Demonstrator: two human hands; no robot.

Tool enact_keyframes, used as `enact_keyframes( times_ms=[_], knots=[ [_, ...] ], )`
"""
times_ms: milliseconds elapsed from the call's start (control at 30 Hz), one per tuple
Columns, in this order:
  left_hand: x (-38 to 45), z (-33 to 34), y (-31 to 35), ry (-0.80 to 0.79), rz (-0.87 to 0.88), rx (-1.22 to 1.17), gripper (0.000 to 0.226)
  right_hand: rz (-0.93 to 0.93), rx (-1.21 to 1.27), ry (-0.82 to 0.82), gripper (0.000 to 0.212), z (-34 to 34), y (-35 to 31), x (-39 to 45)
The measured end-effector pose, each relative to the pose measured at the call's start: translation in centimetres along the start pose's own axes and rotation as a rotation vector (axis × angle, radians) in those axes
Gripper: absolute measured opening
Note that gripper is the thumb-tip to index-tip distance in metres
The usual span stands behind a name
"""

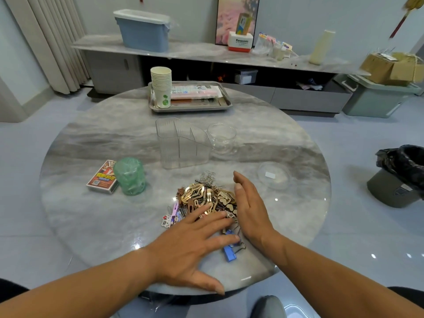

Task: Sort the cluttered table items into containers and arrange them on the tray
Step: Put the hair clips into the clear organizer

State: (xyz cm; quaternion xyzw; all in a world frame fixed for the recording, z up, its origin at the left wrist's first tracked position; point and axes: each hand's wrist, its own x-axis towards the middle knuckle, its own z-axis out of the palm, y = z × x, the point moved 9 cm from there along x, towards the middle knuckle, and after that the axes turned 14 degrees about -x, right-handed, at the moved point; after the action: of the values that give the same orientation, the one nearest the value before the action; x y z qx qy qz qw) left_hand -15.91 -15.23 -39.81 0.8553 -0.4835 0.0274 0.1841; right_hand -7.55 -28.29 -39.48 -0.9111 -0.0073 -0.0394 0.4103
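Scene: a person sits at a round marble desk (pixel 96 143) and looks down at both bare hands, low in the middle of the frame.
Pile: a heap of small clips and trinkets (pixel 206 198), gold hair clips on top with wire paper clips behind, lies just below the centre of the frame.
Left hand: the left hand (pixel 192 244) lies palm down, fingers (pixel 213 216) straight and spread, their tips resting on the near edge of the pile; it grips nothing.
Right hand: the right hand (pixel 250 203) stands on its edge, fingers straight and together, pressed to the right side of the pile like a wall; it holds nothing.
Key relation: the pile sits between the two hands, touching both, up and to the right of the left palm and left of the right palm; neither hand is clearly nearer.
Stray piece: a blue clip (pixel 229 250) lies at the near side of the pile, below the left fingertips.
Containers: a clear divided organizer (pixel 183 145) and a clear jar (pixel 221 137) stand beyond the pile, toward the middle of the frame; a clear lid (pixel 273 175) lies to the right.
Tray: a metal tray (pixel 190 107) with stacked paper cups (pixel 161 87) sits at the far side, upper centre.
Judgement: the hands seem to be gathering the pile before sorting; no item is in a container yet.
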Motion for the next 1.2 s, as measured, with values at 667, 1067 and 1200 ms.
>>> enact_keyframes(
  times_ms=[667,1067,1200],
  knots=[
    [0.5,-7.3,-11.7,0.513,-0.696,-0.142,0.049,0.004,-0.734,-0.554,0.053,-1.6,-3.6,0.1],
    [3.1,-3.6,-9.7,0.271,-0.563,-0.417,0.051,-0.027,-0.824,-0.590,0.034,-0.1,-1.6,-0.2],
    [3.7,-9.0,-11.1,0.517,-0.612,-0.176,0.056,0.002,-0.721,-0.608,0.033,-0.8,-1.7,1.0]
  ],
)
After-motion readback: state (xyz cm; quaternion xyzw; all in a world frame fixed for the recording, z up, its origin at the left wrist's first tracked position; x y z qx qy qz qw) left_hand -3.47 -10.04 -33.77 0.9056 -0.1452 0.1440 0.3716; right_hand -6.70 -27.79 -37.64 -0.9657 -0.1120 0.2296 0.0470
